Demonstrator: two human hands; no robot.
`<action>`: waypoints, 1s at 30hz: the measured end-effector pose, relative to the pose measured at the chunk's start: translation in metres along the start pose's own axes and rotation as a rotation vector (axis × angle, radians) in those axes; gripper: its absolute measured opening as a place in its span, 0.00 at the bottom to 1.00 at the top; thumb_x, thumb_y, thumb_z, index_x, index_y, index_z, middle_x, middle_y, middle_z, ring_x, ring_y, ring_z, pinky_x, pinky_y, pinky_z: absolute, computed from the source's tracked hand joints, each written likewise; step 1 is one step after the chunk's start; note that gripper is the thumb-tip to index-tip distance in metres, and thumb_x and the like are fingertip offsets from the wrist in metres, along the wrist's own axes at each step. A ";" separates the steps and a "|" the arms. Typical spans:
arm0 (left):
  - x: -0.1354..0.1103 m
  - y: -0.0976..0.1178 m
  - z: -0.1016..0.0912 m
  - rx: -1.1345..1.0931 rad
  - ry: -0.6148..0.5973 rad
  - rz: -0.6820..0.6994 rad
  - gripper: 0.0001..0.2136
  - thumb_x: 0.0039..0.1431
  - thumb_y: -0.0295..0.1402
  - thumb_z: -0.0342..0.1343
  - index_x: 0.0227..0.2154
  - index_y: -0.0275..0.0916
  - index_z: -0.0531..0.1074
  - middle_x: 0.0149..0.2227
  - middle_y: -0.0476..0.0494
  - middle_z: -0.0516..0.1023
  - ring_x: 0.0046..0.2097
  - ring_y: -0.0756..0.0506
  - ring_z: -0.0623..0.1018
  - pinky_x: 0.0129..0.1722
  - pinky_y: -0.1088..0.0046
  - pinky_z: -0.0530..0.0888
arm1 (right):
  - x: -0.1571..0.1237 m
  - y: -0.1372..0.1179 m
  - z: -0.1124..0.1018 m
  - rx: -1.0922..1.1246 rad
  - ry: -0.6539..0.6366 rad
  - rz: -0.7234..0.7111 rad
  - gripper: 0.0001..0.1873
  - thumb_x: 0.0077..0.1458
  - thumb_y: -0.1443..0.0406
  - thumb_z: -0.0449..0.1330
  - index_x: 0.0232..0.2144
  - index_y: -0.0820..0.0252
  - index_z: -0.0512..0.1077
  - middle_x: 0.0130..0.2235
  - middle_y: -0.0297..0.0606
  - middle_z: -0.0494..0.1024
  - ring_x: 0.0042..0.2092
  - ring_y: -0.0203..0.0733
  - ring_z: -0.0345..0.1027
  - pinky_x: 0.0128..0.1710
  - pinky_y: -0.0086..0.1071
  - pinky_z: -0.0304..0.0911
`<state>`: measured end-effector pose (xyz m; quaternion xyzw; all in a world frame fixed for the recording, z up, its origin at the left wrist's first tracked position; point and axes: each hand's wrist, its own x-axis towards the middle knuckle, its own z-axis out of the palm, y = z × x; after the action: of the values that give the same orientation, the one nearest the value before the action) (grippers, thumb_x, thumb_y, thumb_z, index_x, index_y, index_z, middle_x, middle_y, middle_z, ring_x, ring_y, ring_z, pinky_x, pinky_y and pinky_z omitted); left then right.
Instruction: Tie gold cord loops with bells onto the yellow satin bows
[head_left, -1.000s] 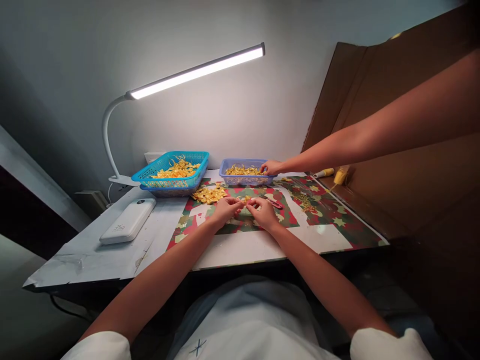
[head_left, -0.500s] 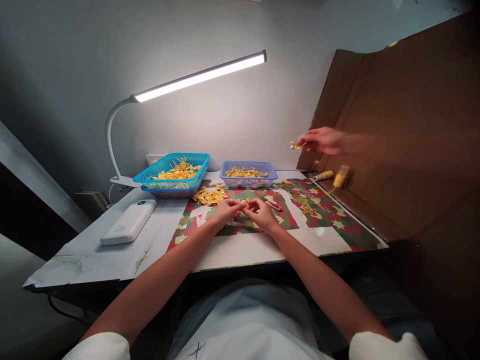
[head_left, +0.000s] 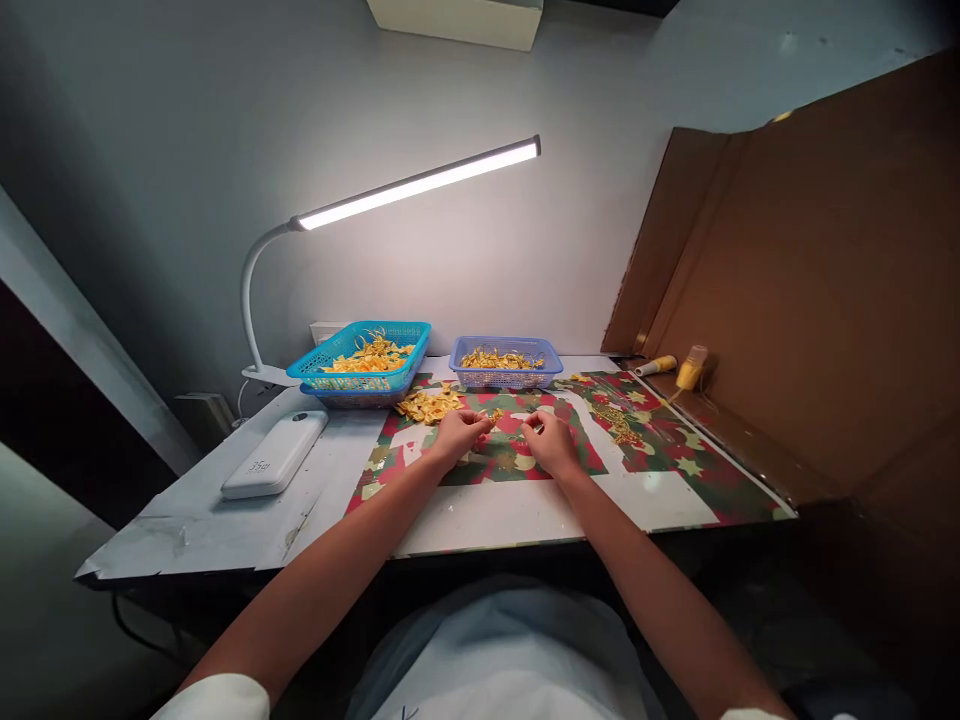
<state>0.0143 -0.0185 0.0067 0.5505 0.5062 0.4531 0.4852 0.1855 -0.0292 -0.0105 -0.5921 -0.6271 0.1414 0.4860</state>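
My left hand (head_left: pixel 459 434) rests on the red and green patterned mat (head_left: pixel 660 450), its fingers pinched on a small gold piece (head_left: pixel 494 415). My right hand (head_left: pixel 551 441) lies a short way to the right, fingers curled and pinched; what it holds is too small to make out. Just beyond my left hand is a loose pile of gold pieces (head_left: pixel 429 404). Behind that stand a turquoise basket (head_left: pixel 365 357) and a smaller violet basket (head_left: pixel 504 362), both with gold pieces in them.
A white power bank (head_left: pixel 274 454) lies on the grey table at the left. A white desk lamp (head_left: pixel 420 185) arches over the baskets. Brown cardboard (head_left: pixel 810 290) walls the right side, with a yellow thread spool (head_left: pixel 690 367) and a yellow tube (head_left: pixel 655 366) at its foot.
My hands have drawn apart, the right one moving right. The other person's arm and hand, which reached to the violet basket and lifted a gold piece away, have left the view. The camera tilted up slightly.
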 end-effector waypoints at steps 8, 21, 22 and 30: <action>0.002 -0.005 0.000 0.170 0.019 0.151 0.15 0.40 0.39 0.61 0.12 0.37 0.64 0.13 0.53 0.64 0.17 0.53 0.63 0.18 0.78 0.58 | -0.011 -0.020 0.008 -0.063 -0.036 -0.289 0.05 0.52 0.63 0.60 0.27 0.54 0.77 0.33 0.36 0.75 0.40 0.44 0.65 0.43 0.38 0.54; -0.001 -0.006 0.003 0.489 0.080 0.434 0.14 0.46 0.39 0.54 0.13 0.37 0.61 0.15 0.54 0.57 0.22 0.53 0.57 0.23 0.76 0.53 | -0.006 -0.014 0.020 0.093 -0.036 -0.169 0.06 0.52 0.63 0.60 0.27 0.56 0.77 0.29 0.35 0.72 0.36 0.41 0.64 0.40 0.36 0.58; -0.001 -0.006 0.003 0.484 0.071 0.424 0.15 0.46 0.39 0.53 0.13 0.37 0.60 0.16 0.55 0.56 0.22 0.54 0.57 0.23 0.76 0.53 | -0.005 -0.014 0.021 0.105 -0.040 -0.180 0.05 0.51 0.64 0.60 0.27 0.56 0.76 0.29 0.35 0.72 0.36 0.41 0.64 0.40 0.35 0.58; 0.008 -0.012 0.001 0.317 -0.041 0.258 0.17 0.44 0.44 0.56 0.14 0.37 0.61 0.14 0.54 0.61 0.19 0.54 0.60 0.20 0.78 0.55 | -0.004 -0.014 0.018 0.174 -0.013 -0.296 0.05 0.53 0.67 0.58 0.26 0.58 0.72 0.30 0.35 0.71 0.35 0.40 0.64 0.39 0.35 0.58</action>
<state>0.0142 -0.0102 -0.0055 0.6893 0.4863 0.4150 0.3406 0.1619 -0.0289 -0.0101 -0.4481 -0.6957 0.1260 0.5471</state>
